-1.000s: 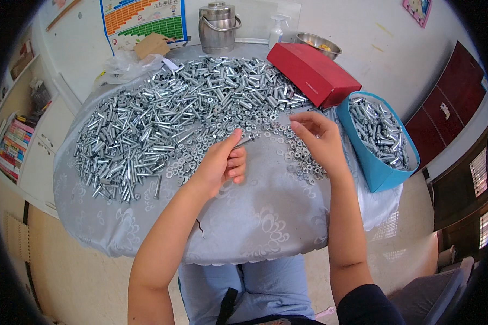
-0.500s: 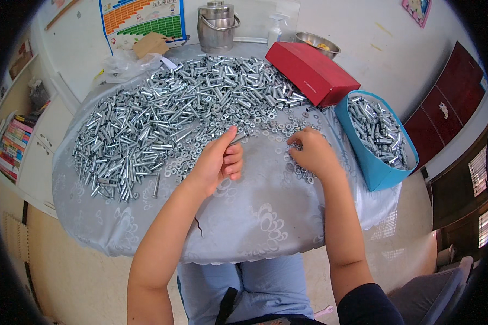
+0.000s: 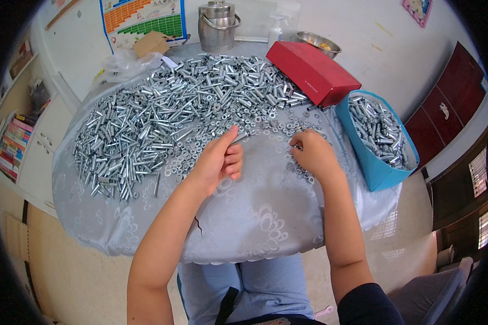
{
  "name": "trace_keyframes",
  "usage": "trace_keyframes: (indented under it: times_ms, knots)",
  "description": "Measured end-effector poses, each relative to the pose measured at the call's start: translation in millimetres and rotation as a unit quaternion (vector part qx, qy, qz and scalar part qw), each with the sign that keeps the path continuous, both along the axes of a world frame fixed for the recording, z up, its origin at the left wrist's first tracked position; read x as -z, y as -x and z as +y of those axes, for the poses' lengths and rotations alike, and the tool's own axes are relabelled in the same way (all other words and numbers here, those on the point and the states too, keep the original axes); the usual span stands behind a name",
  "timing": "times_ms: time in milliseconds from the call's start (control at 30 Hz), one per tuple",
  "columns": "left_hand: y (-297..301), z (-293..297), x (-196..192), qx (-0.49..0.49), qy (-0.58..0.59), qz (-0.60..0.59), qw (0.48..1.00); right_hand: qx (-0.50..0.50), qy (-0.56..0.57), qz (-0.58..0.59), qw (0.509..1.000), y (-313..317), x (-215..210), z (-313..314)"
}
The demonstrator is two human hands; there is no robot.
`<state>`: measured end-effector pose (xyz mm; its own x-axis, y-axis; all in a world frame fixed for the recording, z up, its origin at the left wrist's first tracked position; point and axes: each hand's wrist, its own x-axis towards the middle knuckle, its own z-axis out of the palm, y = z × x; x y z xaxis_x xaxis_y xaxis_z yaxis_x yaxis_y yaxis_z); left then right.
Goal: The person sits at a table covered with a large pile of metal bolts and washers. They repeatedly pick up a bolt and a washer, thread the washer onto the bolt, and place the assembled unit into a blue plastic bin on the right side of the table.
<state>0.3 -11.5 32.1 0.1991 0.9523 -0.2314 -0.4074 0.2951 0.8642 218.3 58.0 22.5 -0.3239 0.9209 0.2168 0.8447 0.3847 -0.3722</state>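
Indoors | white wall (image 3: pixel 355 30) | tablecloth (image 3: pixel 233 230) (silvery) | left hand (image 3: pixel 218 161) clamps bolt (image 3: pixel 239 138) | right hand (image 3: pixel 314 154) pinches fastener (image 3: pixel 297 147)

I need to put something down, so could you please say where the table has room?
The tablecloth is bare between the left forearm and right forearm, and between the left forearm, the heap of metal parts and the front edge. That heap crowds the back; small metal rings crowd the right hand.
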Motion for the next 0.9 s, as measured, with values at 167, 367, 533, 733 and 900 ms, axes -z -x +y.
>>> trace_keyframes:
  times_ms: [167,367,533,733,900]
  knots:
    - [0,0,1,0.006,-0.011,-0.003,1.0,0.003,0.006,-0.013,1.0,0,1,0]
    - [-1,-1,0,0.0,-0.007,0.012,1.0,-0.029,-0.016,0.033,0.999,0,-1,2]
    - [-3,-1,2,0.0,-0.019,0.063,0.998,-0.109,0.101,0.31,0.939,19,-17,-8]
    - [-6,-3,0,-0.011,-0.02,0.099,0.995,-0.217,0.176,0.464,0.841,36,-13,-17]
    - [-7,-4,-1,-0.003,-0.047,0.112,0.993,-0.221,0.201,0.477,0.826,38,-15,-20]
